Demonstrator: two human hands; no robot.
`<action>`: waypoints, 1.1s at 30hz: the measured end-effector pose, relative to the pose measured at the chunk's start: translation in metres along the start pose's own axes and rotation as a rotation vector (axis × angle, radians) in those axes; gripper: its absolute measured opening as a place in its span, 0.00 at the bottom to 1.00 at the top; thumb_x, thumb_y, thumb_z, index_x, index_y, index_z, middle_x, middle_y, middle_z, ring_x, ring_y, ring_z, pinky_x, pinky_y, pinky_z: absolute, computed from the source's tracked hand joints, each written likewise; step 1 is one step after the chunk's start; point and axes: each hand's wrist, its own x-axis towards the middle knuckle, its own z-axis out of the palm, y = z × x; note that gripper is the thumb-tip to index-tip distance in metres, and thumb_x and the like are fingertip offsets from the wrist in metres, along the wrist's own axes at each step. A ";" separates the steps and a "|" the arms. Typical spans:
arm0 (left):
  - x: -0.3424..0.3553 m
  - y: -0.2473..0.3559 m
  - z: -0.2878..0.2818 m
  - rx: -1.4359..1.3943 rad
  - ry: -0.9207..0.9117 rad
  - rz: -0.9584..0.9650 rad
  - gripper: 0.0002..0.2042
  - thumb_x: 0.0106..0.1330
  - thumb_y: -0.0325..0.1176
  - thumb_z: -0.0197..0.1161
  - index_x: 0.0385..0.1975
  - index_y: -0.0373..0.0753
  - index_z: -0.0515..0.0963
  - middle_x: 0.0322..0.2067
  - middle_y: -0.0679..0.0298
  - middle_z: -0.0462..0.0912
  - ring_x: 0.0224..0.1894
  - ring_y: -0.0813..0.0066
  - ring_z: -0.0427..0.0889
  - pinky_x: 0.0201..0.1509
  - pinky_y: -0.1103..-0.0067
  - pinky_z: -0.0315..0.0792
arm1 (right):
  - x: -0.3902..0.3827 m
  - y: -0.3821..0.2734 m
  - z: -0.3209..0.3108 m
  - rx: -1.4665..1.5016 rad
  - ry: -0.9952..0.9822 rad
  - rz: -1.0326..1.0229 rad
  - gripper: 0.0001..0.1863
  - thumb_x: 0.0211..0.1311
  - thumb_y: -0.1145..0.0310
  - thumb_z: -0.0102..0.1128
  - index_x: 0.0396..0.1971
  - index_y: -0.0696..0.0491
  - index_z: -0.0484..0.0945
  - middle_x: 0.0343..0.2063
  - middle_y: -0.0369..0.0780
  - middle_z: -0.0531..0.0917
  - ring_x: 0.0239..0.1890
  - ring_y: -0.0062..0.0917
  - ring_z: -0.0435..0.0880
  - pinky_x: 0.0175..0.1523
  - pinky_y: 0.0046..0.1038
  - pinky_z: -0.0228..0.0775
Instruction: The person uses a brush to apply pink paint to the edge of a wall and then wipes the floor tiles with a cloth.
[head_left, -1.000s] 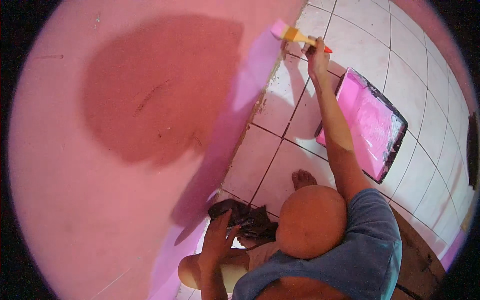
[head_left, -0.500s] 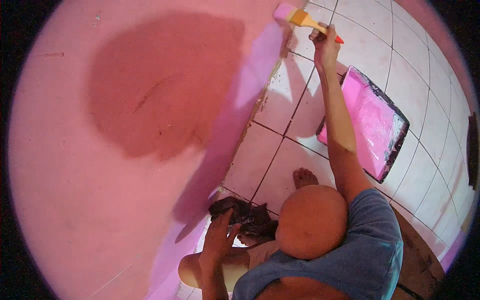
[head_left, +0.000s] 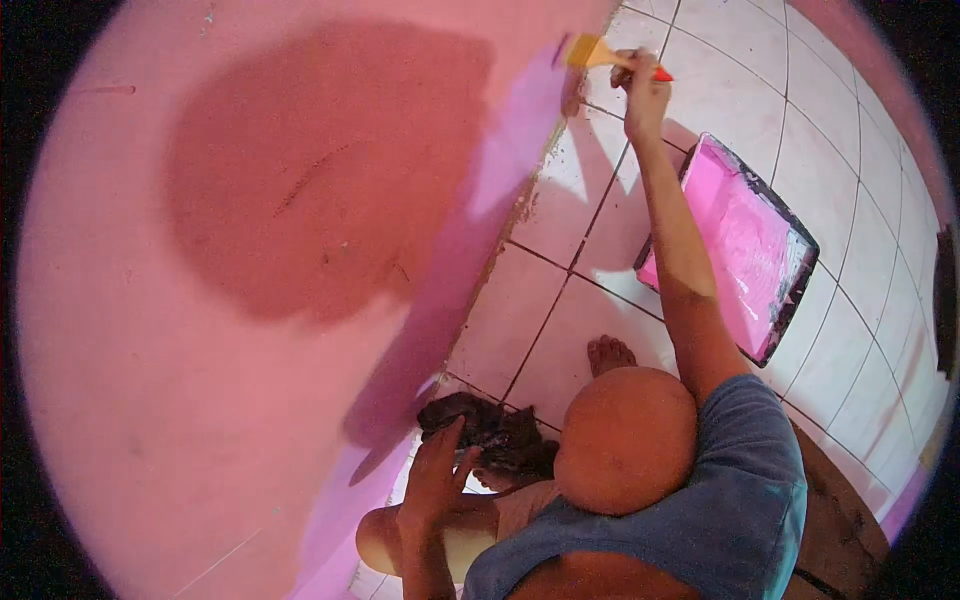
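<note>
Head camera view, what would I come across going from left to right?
Left hand, then the paintbrush in the right hand, then the paint tray, then a dark object at the edge.

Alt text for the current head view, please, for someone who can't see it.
A person's right hand holds a paintbrush at the lilac lower band of a pink wall. A tray of pink paint sits on white floor tiles nearby; the left hand, loosely open, is near crumpled dark material.
</note>
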 end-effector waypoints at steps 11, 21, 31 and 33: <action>0.002 -0.003 0.001 0.026 0.026 0.041 0.26 0.66 0.44 0.55 0.60 0.36 0.63 0.53 0.45 0.71 0.55 0.46 0.70 0.59 0.62 0.64 | -0.009 0.063 -0.044 -0.048 0.286 0.201 0.20 0.68 0.57 0.48 0.30 0.59 0.80 0.19 0.36 0.78 0.18 0.18 0.73 0.26 0.22 0.66; 0.000 -0.008 0.003 -0.031 -0.001 0.006 0.26 0.66 0.43 0.55 0.60 0.35 0.63 0.52 0.43 0.72 0.54 0.45 0.70 0.58 0.61 0.64 | -0.012 -0.029 0.008 0.288 0.121 0.116 0.20 0.71 0.59 0.42 0.34 0.62 0.75 0.19 0.39 0.76 0.22 0.22 0.73 0.30 0.25 0.66; 0.004 -0.014 0.006 -0.010 0.035 0.102 0.26 0.66 0.43 0.55 0.60 0.36 0.63 0.52 0.43 0.72 0.53 0.44 0.71 0.57 0.61 0.65 | -0.008 0.051 -0.045 -0.569 0.093 -0.084 0.19 0.69 0.59 0.48 0.31 0.59 0.80 0.19 0.36 0.78 0.20 0.17 0.74 0.27 0.20 0.67; 0.002 -0.013 0.008 -0.015 0.043 0.097 0.26 0.65 0.44 0.55 0.60 0.36 0.63 0.52 0.44 0.72 0.53 0.44 0.71 0.57 0.62 0.65 | -0.005 0.043 -0.029 -0.516 -0.058 -0.136 0.20 0.69 0.58 0.48 0.29 0.59 0.79 0.17 0.35 0.77 0.20 0.16 0.74 0.28 0.19 0.67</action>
